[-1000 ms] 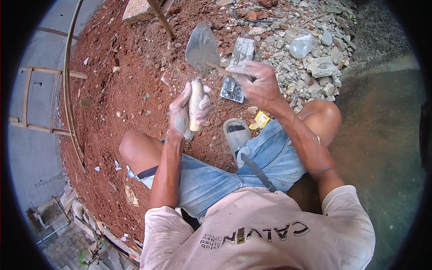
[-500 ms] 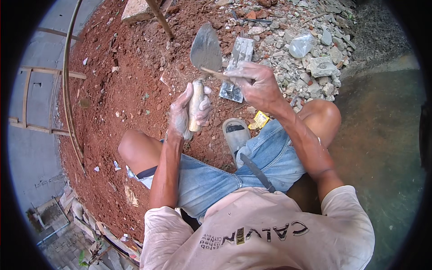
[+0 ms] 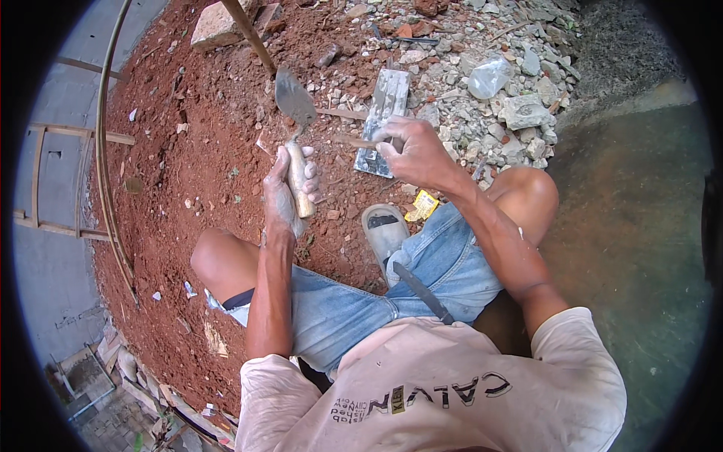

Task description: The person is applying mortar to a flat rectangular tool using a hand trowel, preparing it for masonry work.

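Observation:
My left hand (image 3: 282, 196) is wrapped round the wooden handle of a pointed trowel (image 3: 294, 96), its grey blade upward. My right hand (image 3: 419, 153), whitened with dust, pinches a thin wooden stick (image 3: 354, 141) whose tip points left toward the trowel's neck, a little apart from it. Behind my right fingers a mortar-smeared rectangular float (image 3: 386, 94) lies on the red soil. A yellow packet (image 3: 422, 206) lies beside my sandalled foot (image 3: 384, 230).
Pale rubble (image 3: 527, 113) with a plastic bag (image 3: 488, 78) is at upper right. A concrete block (image 3: 215, 28), a leaning pole (image 3: 248, 30), long canes (image 3: 107, 196) and wooden frames (image 3: 38, 177) stand at upper left. Murky wet ground (image 3: 617, 226) lies right.
The view has shifted slightly. My left hand has swung the trowel blade leftward and tilted it, and the stick in my right hand has come away from the blade, moving a little lower.

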`<state>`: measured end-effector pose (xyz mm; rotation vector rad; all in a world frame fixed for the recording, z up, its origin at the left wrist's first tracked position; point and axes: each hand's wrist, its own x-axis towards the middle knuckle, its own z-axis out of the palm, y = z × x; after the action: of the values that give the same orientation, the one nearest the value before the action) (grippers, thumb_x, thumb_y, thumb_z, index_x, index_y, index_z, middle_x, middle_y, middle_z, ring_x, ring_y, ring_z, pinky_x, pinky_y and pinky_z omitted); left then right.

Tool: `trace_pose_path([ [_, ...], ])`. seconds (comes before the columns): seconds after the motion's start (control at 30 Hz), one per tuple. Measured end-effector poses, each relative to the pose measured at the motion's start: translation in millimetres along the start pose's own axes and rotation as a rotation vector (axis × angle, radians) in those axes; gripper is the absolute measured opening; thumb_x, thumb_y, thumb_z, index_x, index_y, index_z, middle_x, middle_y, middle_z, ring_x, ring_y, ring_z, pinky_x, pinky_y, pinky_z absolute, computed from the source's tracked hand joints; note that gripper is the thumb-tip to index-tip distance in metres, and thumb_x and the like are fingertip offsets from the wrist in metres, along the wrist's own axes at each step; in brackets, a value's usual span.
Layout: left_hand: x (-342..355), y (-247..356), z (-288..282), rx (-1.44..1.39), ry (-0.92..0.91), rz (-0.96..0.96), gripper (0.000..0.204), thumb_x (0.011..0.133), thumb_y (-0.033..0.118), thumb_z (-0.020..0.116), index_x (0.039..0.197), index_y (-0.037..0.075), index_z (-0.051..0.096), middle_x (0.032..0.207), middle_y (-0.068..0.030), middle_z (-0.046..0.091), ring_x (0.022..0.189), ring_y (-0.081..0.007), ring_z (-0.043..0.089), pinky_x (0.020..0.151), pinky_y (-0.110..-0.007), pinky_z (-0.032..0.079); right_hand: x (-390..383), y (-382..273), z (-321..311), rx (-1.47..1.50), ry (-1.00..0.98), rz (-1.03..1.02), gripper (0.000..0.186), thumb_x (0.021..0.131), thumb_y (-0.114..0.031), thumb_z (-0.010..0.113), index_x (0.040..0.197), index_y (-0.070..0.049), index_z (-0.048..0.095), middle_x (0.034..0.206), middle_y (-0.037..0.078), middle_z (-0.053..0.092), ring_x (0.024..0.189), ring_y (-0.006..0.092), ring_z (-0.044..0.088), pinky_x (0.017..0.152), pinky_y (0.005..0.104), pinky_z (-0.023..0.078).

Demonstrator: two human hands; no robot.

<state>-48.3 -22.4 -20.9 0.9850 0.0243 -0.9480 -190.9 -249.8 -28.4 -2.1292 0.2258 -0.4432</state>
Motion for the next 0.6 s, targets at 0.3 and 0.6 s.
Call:
trace_pose_path([
  [0.3,1,8,-10,0.14,0.172,0.099,0.05,0.114,0.05,0.042,0.122,0.004,0.058,0.083,-0.0004,0.054,0.061,-0.0079,0.049,0.049,-0.023,0.042,10,42,-23,-0.738,-0.578,0.351,0.022,0.076,-0.01,0.067,0.091,0.0,0.079,0.096,0.025,0.077,0.094,0.0415,0.076,0.081,0.0513,0.059],
  [0.6,2,14,-14,0.159,0.283,0.149,0.047,0.115,0.046,0.04,0.121,0.003,0.058,0.083,-0.0012,0.056,0.062,-0.0087,0.052,0.05,-0.024,0.046,14,78,20,-0.661,-0.326,0.285,0.039,0.075,-0.008,0.066,0.111,-0.004,0.082,0.095,0.025,0.078,0.093,0.0423,0.076,0.087,0.0492,0.06],
])
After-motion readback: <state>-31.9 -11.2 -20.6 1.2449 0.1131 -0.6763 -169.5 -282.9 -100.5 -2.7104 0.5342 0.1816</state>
